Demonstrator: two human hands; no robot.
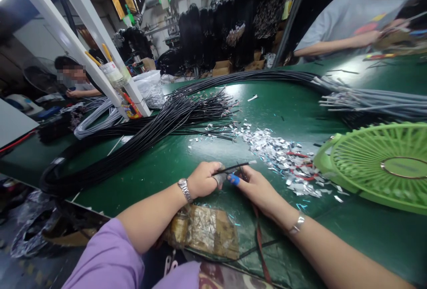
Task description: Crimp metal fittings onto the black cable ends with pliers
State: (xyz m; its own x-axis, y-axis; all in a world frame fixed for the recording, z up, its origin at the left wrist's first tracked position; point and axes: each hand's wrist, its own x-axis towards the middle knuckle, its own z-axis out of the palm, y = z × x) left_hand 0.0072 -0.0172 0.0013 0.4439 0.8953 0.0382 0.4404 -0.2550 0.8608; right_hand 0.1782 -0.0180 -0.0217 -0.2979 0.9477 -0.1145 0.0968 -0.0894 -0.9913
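Observation:
My left hand (203,181) is closed around a short visible stretch of black cable (235,168), which points right and ends in a pale, stripped-looking tip. Some of its fingers have greyish wrapping. Close beside it, my right hand (262,191) has its fingers drawn together, with blue tape round one of them. A small dark thing shows at its fingertips, just under the cable; its kind is hidden. Below that hand a reddish-brown strap (258,240) hangs toward the table edge. Both hands are just above the green table (160,175).
Scraps of foil and plastic (276,148) litter the table ahead. A long bundle of black cables (147,135) curves at left; grey cables (373,95) lie right. A green fan (383,164) stands at right, taped cardboard (211,231) at the near edge. Two other people sit across.

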